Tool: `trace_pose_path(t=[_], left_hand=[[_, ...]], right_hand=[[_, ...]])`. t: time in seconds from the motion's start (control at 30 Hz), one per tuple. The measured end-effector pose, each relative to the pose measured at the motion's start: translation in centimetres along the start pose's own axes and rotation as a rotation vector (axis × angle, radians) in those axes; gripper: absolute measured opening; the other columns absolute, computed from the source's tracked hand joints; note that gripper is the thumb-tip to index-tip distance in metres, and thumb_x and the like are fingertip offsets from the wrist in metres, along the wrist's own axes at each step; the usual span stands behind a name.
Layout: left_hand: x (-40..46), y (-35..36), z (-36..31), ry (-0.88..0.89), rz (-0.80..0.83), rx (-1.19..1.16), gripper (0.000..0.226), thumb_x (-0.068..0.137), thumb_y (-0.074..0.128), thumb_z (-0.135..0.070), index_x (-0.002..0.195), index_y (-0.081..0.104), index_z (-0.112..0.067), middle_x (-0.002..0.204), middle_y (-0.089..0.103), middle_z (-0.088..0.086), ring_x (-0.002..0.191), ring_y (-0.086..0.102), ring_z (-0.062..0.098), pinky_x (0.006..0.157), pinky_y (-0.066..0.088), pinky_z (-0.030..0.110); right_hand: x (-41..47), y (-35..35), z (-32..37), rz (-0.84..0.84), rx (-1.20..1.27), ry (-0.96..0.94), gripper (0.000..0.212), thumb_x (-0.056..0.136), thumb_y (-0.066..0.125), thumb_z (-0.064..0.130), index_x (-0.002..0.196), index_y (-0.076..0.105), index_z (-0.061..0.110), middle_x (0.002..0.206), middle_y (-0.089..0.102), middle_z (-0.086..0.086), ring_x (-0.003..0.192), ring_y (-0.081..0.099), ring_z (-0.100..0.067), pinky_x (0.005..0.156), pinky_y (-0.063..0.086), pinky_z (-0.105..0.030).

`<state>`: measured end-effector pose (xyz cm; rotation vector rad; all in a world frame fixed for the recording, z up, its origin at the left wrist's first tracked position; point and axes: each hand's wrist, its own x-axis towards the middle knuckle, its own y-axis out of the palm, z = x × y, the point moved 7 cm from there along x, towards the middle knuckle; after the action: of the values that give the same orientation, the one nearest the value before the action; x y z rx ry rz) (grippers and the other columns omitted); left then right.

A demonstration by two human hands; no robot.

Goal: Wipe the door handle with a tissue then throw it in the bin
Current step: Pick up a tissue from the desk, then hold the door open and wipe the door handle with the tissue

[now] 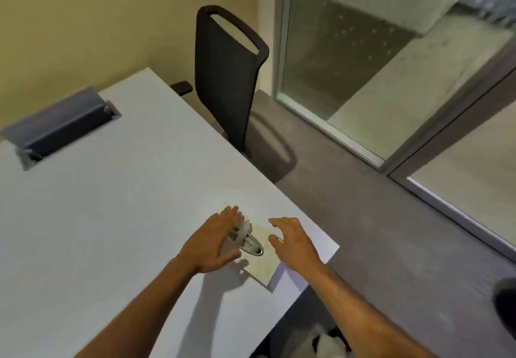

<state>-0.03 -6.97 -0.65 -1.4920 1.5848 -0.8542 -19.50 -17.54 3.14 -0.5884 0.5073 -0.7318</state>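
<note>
A flat pale tissue box (262, 262) lies near the white table's front right corner, and a white tissue (245, 228) sticks up from its oval opening. My left hand (215, 242) rests over the box's left side with fingers spread, touching or almost touching the tissue. My right hand (293, 242) hovers open over the box's right side, fingers curled and holding nothing. No door handle or bin is clearly in view.
The white table (111, 218) fills the left half, with a dark raised cable flap (61, 126) at its far left. A black chair (223, 78) stands beyond the table's right edge. Glass panels with metal frames (363, 64) line the right, above grey carpet.
</note>
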Motion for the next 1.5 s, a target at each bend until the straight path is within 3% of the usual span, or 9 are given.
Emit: trace_pose_path(t=[0.37,0.5,0.7,0.8,0.93,1.03,1.17,1.33,1.5], left_hand=[[2.8,6.4,3.8,-0.052,0.05,0.004,0.092,0.103,0.044,-0.069,0.171,0.008,-0.019,0.176,-0.008,-0.006,0.161,-0.01,0.012,0.126,-0.003,0.032],[3.5,7.0,3.6,-0.068,0.039,0.058,0.087,0.106,0.038,-0.067,0.173,0.013,-0.018,0.177,-0.007,-0.004,0.162,-0.009,0.017,0.127,0.0,0.039],[3.4,6.9,2.9,-0.052,0.102,0.028,0.089,0.106,0.014,-0.073,0.171,0.021,-0.013,0.177,0.001,0.003,0.162,0.001,0.025,0.127,0.018,0.053],[4.2,6.6,2.3,-0.065,0.068,-0.065,0.088,0.105,0.019,-0.076,0.173,0.012,-0.021,0.177,-0.003,-0.007,0.163,0.0,0.019,0.126,0.017,0.059],[7.5,2.2,-1.9,-0.041,-0.05,-0.021,0.099,0.094,-0.008,-0.081,0.17,0.016,-0.022,0.176,0.016,0.001,0.16,0.018,0.025,0.125,0.025,0.056],[11.4,-1.4,-6.8,0.04,-0.163,-0.101,0.073,0.106,0.013,-0.074,0.171,0.002,-0.041,0.175,0.004,-0.017,0.153,0.031,0.04,0.12,0.025,0.063],[18.1,-4.5,-13.5,0.081,-0.166,-0.014,0.078,0.109,0.025,-0.069,0.168,0.03,-0.019,0.173,0.021,-0.003,0.159,0.02,0.024,0.125,0.018,0.053],[27.0,-6.6,-25.5,0.276,-0.134,0.13,0.077,0.11,0.029,-0.062,0.168,0.032,-0.012,0.174,0.018,0.001,0.161,-0.001,0.009,0.128,-0.005,0.029],[34.3,-6.7,-38.0,0.468,-0.133,0.113,0.076,0.112,0.03,-0.06,0.163,0.042,-0.004,0.17,0.032,0.008,0.159,0.02,0.023,0.129,0.005,0.032]], right_hand=[[6.2,8.0,2.4,0.067,-0.279,-0.269,0.02,0.094,0.062,0.018,0.113,0.067,0.013,0.118,0.056,-0.013,0.104,0.054,-0.029,0.078,0.053,-0.039],[5.8,8.0,1.5,0.183,-0.082,-0.278,0.024,0.095,0.059,0.027,0.11,0.066,0.01,0.122,0.061,-0.01,0.108,0.057,-0.022,0.086,0.051,-0.035],[4.9,5.5,1.3,0.285,0.349,0.041,0.008,0.094,0.057,0.026,0.093,0.065,0.026,0.095,0.069,0.005,0.095,0.067,-0.013,0.078,0.06,-0.029],[5.4,2.1,2.0,0.174,0.466,0.091,0.007,0.092,0.057,0.017,0.088,0.06,0.022,0.084,0.063,0.002,0.083,0.065,-0.013,0.07,0.057,-0.026],[5.5,-3.5,0.5,0.0,0.719,0.214,0.005,0.098,0.056,0.015,0.095,0.061,0.015,0.094,0.068,-0.011,0.092,0.07,-0.023,0.078,0.061,-0.036],[5.2,-8.0,-1.8,-0.152,0.942,0.38,0.007,0.098,0.058,0.02,0.1,0.064,0.021,0.102,0.07,-0.009,0.094,0.071,-0.025,0.076,0.062,-0.039],[4.5,-15.8,-4.1,-0.308,1.146,0.427,0.01,0.1,0.054,0.02,0.102,0.064,0.02,0.105,0.068,-0.013,0.088,0.066,-0.021,0.064,0.055,-0.031],[0.4,-29.8,-7.8,-0.493,1.23,0.341,0.012,0.101,0.052,0.013,0.098,0.063,0.014,0.091,0.067,-0.005,0.079,0.064,-0.014,0.066,0.051,-0.022],[-6.0,-43.9,-12.7,-0.639,1.188,0.244,0.016,0.096,0.053,-0.001,0.099,0.065,0.008,0.078,0.066,-0.002,0.069,0.063,-0.011,0.061,0.049,-0.022]])
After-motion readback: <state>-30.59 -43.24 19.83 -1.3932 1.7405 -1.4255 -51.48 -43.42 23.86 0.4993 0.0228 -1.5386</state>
